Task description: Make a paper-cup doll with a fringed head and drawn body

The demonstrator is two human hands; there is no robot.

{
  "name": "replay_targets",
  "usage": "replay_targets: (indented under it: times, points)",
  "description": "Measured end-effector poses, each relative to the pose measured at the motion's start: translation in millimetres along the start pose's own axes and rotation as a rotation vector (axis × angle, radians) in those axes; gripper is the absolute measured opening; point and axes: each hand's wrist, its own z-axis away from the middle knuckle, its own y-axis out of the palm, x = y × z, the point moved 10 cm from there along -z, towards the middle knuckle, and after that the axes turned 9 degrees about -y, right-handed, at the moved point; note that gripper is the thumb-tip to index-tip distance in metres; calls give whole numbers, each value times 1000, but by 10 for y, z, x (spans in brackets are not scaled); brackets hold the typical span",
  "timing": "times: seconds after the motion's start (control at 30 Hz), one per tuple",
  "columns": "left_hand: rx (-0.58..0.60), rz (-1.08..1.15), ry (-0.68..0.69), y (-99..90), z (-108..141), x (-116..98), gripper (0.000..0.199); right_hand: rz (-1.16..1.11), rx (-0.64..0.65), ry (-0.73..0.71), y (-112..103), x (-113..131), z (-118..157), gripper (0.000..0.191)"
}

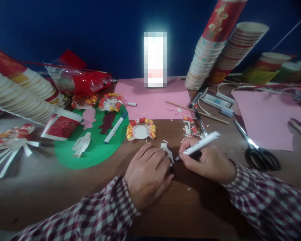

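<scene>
My right hand [204, 160] is closed around a white marker pen [200, 143], its tip pointing down and left, close to a white paper cutout [167, 152]. The fingers of my left hand [147, 174] are bent over that cutout and hold it on the wooden table; they hide its lower part. Just beyond the left hand lies a ring-shaped piece [141, 131] with a white middle and a curled red and yellow rim. Small paper scraps [189, 129] are scattered beyond the right hand.
On the left, a green paper disc [90, 160] bears fish-like cutouts and a blue-capped marker [116, 128]. Black-handled scissors [259, 157] lie right. Tall paper cup stacks [205, 57] stand behind, others lean left [17, 93]. A blurred bright screen [155, 60] stands behind pink paper [153, 103].
</scene>
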Motion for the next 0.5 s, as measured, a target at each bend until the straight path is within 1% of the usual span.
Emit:
replay_targets:
  times: [0.1,0.33,0.5]
  points:
    - [-8,2,5,0,2,0,25,-13,17,13,10,-11,2,5]
    - [-5,2,-2,3,12,9,26,-7,-17,-4,-20,6,1,6]
    - [-10,4,1,1,12,7,25,2,10,-8,14,-2,-1,7]
